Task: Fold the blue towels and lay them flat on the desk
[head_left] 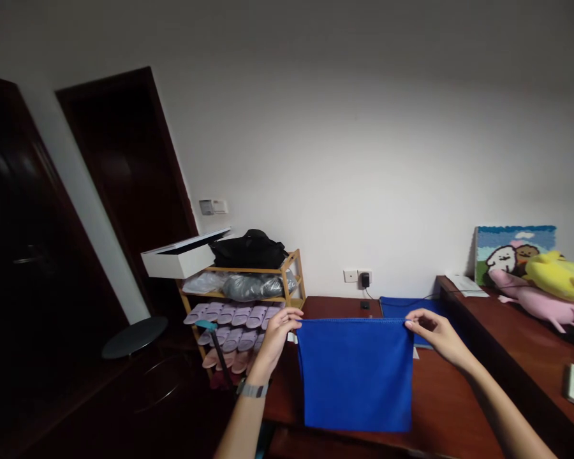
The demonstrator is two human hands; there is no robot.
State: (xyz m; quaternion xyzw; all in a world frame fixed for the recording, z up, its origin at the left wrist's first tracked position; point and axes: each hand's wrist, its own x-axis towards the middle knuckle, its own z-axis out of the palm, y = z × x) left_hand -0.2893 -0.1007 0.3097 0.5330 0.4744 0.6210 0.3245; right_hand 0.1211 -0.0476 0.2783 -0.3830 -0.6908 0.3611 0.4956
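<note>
A blue cloth [356, 376] hangs flat between my two hands, its stitched top edge pulled straight. My left hand [283, 328] pinches the upper left corner; a watch [253, 389] is on that wrist. The upper right corner is pinched in my right hand [430, 331]. Below and behind the cloth lies a reddish-brown table [452, 398]. Another piece of blue cloth [411, 312] rests at the table's back, partly hidden by my right hand and the held cloth.
Left of the table stands a wooden rack [294, 274] with several slippers [227, 313], a black bag [251, 250] and a white box [179, 260]. A round stool [134, 336] is farther left. A raised shelf [521, 322] on the right bears plush toys [545, 299]. A charger [365, 279] is plugged into the wall.
</note>
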